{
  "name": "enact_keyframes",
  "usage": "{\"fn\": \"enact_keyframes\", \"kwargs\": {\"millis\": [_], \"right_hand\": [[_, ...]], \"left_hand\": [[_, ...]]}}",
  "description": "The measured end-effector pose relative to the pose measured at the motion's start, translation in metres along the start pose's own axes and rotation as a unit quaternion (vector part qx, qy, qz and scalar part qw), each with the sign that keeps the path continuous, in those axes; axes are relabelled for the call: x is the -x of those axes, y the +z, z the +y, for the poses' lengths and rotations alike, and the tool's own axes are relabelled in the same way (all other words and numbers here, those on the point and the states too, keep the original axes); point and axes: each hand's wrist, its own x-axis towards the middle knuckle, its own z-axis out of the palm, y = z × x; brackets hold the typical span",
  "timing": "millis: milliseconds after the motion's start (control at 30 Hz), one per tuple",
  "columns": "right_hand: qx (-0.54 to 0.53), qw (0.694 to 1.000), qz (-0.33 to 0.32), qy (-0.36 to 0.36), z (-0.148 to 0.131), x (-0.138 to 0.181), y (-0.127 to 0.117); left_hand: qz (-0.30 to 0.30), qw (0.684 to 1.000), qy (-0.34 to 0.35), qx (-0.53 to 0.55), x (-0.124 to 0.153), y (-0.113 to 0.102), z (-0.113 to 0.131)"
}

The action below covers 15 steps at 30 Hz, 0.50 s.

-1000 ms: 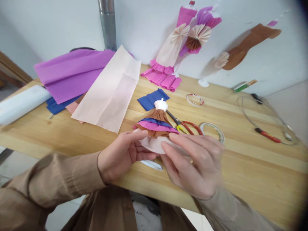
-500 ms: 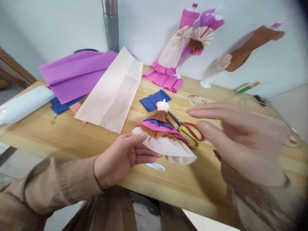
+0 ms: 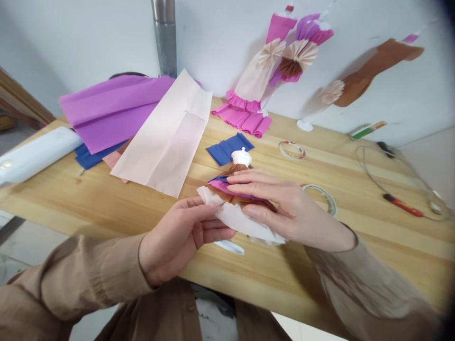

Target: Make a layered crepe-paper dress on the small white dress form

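Observation:
A small layered crepe-paper doll dress (image 3: 245,221) lies at the middle of the table, with a white bodice on top and brown, blue, pink and white ruffles below. My left hand (image 3: 188,232) pinches the left edge of the white bottom layer between thumb and fingers. Across the skirt rests my right hand (image 3: 284,203), its fingers stretched out flat on the coloured layers and the thumb on the white one. The right hand hides the scissors almost entirely. Under the skirt's lower edge a small white oval piece (image 3: 231,247) shows on the table.
Behind the dress lies folded blue paper (image 3: 229,148). Cream paper (image 3: 163,142) and purple paper (image 3: 117,109) are at the left. A tape roll (image 3: 325,196), a bracelet-like ring (image 3: 291,149) and a corded red tool (image 3: 405,206) lie to the right. Paper dresses (image 3: 252,76) stand along the wall.
My right hand has moved left and come down onto the skirt, covering the scissors. The tape roll and corded tool have come into view behind it. My left hand keeps its pinch.

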Motion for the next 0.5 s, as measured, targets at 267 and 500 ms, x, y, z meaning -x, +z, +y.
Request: {"fn": "enact_keyframes", "kwargs": {"millis": [267, 500], "right_hand": [[0.005, 0.999, 0.000, -0.046, -0.023, 0.005, -0.009], [0.154, 0.983, 0.087, -0.049, -0.043, 0.025, 0.010]], "left_hand": [[-0.001, 1.000, 0.006, -0.007, 0.001, -0.002, -0.001], [-0.033, 0.999, 0.013, -0.038, 0.002, -0.008, -0.005]]}}
